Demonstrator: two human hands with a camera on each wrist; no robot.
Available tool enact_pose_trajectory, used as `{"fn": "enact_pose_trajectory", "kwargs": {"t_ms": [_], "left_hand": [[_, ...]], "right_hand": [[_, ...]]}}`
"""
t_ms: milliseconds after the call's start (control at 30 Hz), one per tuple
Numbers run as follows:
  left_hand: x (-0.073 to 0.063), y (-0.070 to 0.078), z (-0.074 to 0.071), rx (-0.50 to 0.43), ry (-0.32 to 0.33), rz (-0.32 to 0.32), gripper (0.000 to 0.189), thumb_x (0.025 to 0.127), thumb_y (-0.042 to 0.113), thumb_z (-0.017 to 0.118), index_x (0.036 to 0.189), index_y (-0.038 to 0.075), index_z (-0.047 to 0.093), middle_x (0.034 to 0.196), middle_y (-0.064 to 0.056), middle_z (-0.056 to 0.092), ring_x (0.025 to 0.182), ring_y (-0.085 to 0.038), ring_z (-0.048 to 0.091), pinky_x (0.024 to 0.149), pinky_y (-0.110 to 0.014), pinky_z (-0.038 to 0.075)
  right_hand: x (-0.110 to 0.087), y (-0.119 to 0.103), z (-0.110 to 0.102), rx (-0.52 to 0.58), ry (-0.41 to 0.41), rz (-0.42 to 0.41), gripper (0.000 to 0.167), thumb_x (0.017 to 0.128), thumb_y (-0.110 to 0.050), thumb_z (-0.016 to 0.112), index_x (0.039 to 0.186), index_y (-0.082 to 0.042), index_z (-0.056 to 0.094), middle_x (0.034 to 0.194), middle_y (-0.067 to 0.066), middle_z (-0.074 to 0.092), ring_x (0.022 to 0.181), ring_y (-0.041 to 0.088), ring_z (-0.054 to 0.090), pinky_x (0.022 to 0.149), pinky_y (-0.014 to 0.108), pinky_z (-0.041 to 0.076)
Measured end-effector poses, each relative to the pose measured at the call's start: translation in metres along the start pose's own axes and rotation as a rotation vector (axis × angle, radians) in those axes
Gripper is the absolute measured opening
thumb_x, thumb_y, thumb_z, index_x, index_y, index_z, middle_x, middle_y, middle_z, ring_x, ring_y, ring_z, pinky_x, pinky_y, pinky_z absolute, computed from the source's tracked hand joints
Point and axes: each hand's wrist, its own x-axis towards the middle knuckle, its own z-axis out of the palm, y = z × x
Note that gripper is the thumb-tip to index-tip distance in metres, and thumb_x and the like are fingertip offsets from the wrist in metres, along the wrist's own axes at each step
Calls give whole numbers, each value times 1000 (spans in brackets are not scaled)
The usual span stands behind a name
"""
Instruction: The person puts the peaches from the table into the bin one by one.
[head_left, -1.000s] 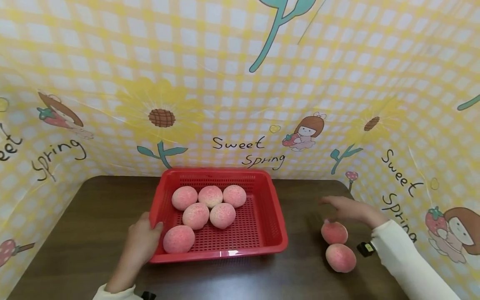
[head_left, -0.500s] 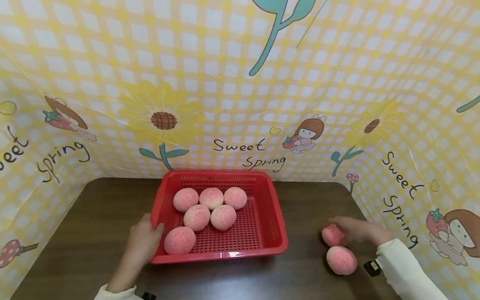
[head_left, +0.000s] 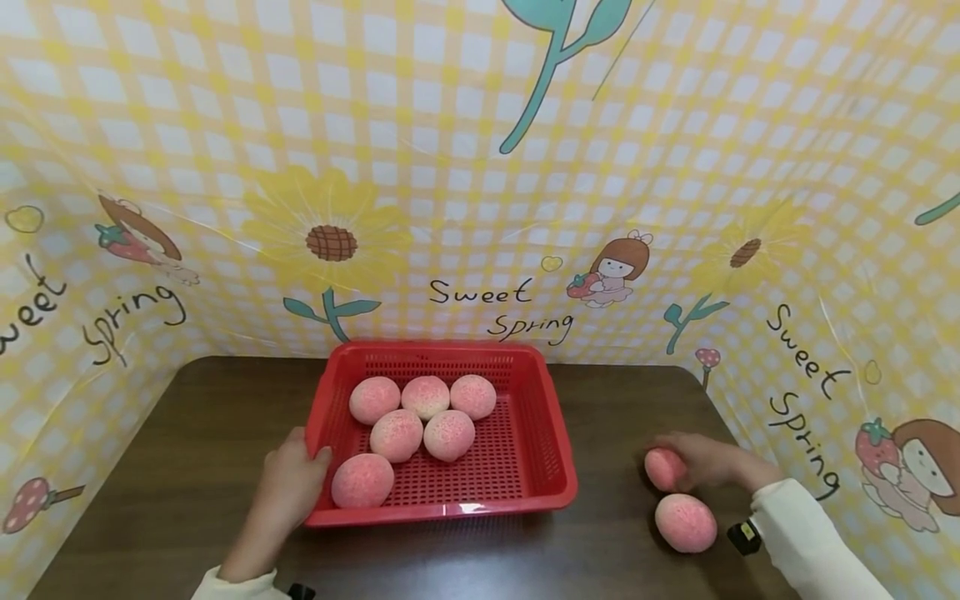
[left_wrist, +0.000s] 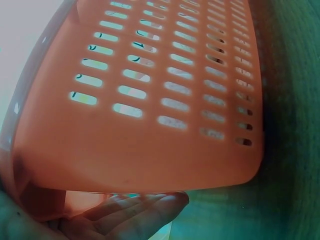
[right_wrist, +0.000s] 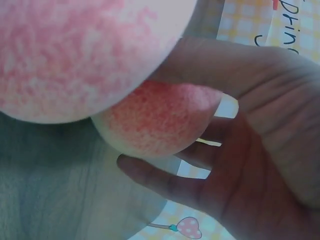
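At the left side of the red plastic basket (head_left: pixel 442 512), my left hand (head_left: pixel 288 482) grips the rim, thumb over the edge. Its fingers (left_wrist: pixel 150 212) lie along the outside of the perforated wall in the left wrist view. My right hand (head_left: pixel 708 461) holds a pink peach (head_left: pixel 663 469) on the right of the table, thumb on one side and fingers curled round the other. A second peach (head_left: pixel 686 523) lies just in front of it and looms large in the right wrist view. Several peaches (head_left: pixel 396 436) sit inside the basket.
The dark wooden table (head_left: pixel 607 567) carries everything. A yellow checked cloth (head_left: pixel 465 208) with printed flowers and figures rises behind the table and along both sides. Bare mesh floor (head_left: pixel 498 471) shows at the basket's right.
My right hand has come down and toward me from above the farther peach and closed round it. The left hand keeps its grip on the basket, and the view has shifted slightly.
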Motion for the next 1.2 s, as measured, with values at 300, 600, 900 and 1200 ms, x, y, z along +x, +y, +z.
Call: {"fn": "enact_pose_trajectory", "kwargs": {"t_ms": [300, 600, 900, 1200], "left_hand": [[-2, 1, -2, -4, -5, -19, 41, 100, 13, 53, 128, -16, 49, 104, -34, 68, 88, -42, 70, 69, -49, 57], [-2, 3, -4, -26, -18, -28, 41, 101, 13, 52, 130, -16, 47, 105, -32, 68, 85, -36, 70, 68, -47, 58], [-1, 1, 2, -19, -9, -15, 39, 100, 12, 52, 127, -16, 50, 103, -31, 69, 84, -36, 69, 68, -47, 57], [-2, 2, 1, -8, 7, -11, 39, 100, 11, 53, 127, -17, 50, 103, -33, 68, 86, -39, 69, 70, -49, 57]], "right_hand": [[19, -18, -19, -7, 263, -23, 68, 77, -18, 83, 136, -3, 52, 127, 14, 65, 108, 22, 64, 85, 37, 53], [77, -102, -45, -11, 444, -83, 61, 78, -19, 86, 130, -6, 58, 120, 10, 66, 106, 24, 63, 90, 46, 54], [118, -175, -51, 12, 357, -196, 75, 79, -26, 84, 144, -15, 50, 134, 5, 58, 115, 19, 60, 94, 40, 54], [150, -238, -35, -109, 177, -233, 67, 80, -32, 81, 140, -14, 56, 130, 2, 59, 108, 13, 59, 93, 33, 54]]}}
